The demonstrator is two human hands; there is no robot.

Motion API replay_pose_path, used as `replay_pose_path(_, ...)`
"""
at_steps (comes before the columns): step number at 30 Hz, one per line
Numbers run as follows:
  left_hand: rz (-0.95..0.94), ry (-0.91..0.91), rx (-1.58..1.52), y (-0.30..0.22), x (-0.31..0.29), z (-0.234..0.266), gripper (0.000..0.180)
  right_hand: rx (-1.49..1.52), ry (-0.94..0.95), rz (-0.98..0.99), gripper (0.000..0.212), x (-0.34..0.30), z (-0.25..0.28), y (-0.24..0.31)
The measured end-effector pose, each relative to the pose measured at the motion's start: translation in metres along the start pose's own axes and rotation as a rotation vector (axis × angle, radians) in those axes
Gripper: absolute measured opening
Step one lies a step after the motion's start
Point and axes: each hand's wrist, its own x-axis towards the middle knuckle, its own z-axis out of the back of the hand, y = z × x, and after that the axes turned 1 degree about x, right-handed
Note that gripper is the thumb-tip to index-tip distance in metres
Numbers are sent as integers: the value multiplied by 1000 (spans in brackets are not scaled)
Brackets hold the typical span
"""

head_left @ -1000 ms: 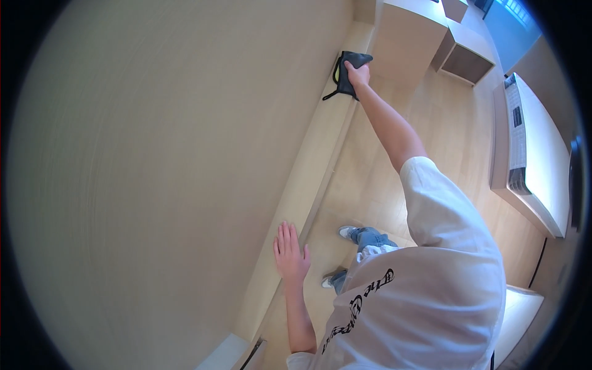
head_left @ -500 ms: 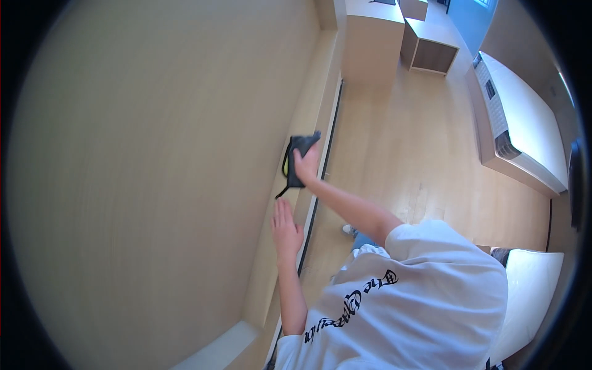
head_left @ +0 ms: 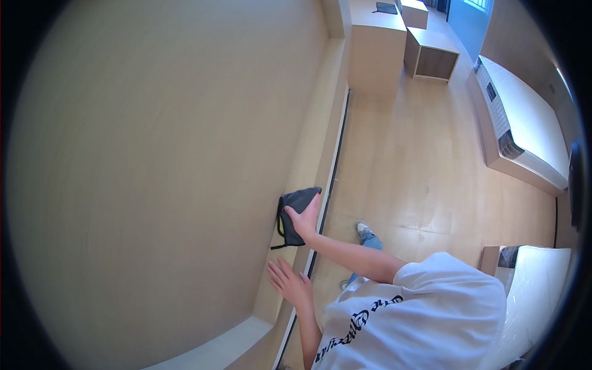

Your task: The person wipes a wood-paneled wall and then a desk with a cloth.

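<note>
My right hand [head_left: 303, 217] grips a dark grey folded cloth [head_left: 298, 202] with black edging and a yellow-green patch showing along its left side. The cloth sits over a pale wooden ledge [head_left: 312, 142] that runs along the foot of a large wood-grain panel [head_left: 166, 160]. A thin black strip hangs off the cloth's near end. Just nearer than the cloth, my left hand [head_left: 292, 285] is open with its fingers spread, holding nothing. Whether its palm touches the ledge I cannot tell.
A dark track [head_left: 338, 148] follows the ledge's lower edge. At the far end stand a tall pale cabinet [head_left: 377, 58] with a dark flat item [head_left: 386, 8] on top and a small cabinet [head_left: 435, 58]. White mattresses [head_left: 524, 111] [head_left: 539, 290] lie on bases to the right.
My right hand and the cloth now appear lower in view, nearer to me along the ledge. My left hand has also shifted nearer, its fingers spread wider. The whole view has shifted somewhat.
</note>
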Motion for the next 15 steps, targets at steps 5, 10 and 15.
replay_pose_path(5,71,-28,17,5,-37,-43,85,117,6,105,107,65,7,-43)
replay_pose_path(10,126,-73,-6,7,-89,-109,76,-48,-85,317,102,172,35,-84)
replay_pose_path(15,153,-153,50,1,-69,-72,67,-228,-170,325,103,293,23,-20)
